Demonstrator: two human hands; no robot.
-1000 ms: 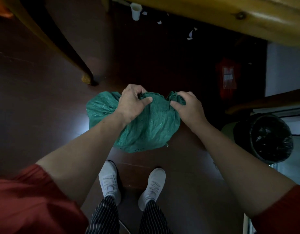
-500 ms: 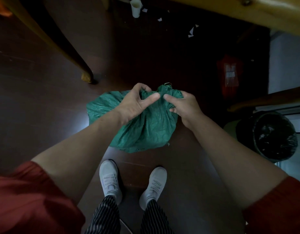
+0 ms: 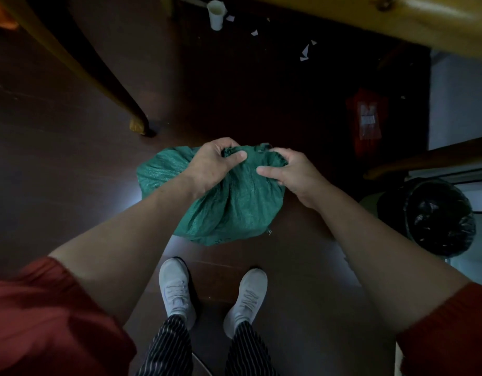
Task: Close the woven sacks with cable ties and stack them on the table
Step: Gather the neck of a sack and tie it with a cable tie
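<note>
Down on the dark brown wooden floor (image 3: 71, 172), just ahead of a pair of white sneakers (image 3: 177, 291): one green woven plastic sack (image 3: 234, 210), full and rounded, with bottom toward the feet and gathered mouth on the far side. Gripped at that mouth from both sides.

On the left part of the mouth, the left hand (image 3: 212, 166), fingers curled over a bunch of the green weave, thumb pressed flat on the fabric and pointing to the right. On the right part, the right hand (image 3: 291, 172), fingers hooked into the folds at the rim, thumb stretched toward the other thumb. Both hands close together but apart, with a ridge of bunched fabric between them. Left forearm across the body of the sack, with part of it hidden below. Contents of the sack hidden under the folds.

Right of the sack, near the right forearm: round dark waste bin (image 3: 435, 215) lined with a black plastic bag, crumpled black film inside, anything more in it too dark to tell.

Far ahead, near the yellow wooden table edge (image 3: 370, 20): small white paper cup (image 3: 216, 15) upright on the floor, inside pale, contents not readable. Just beside it, scattered white paper scraps (image 3: 305, 54).
</note>
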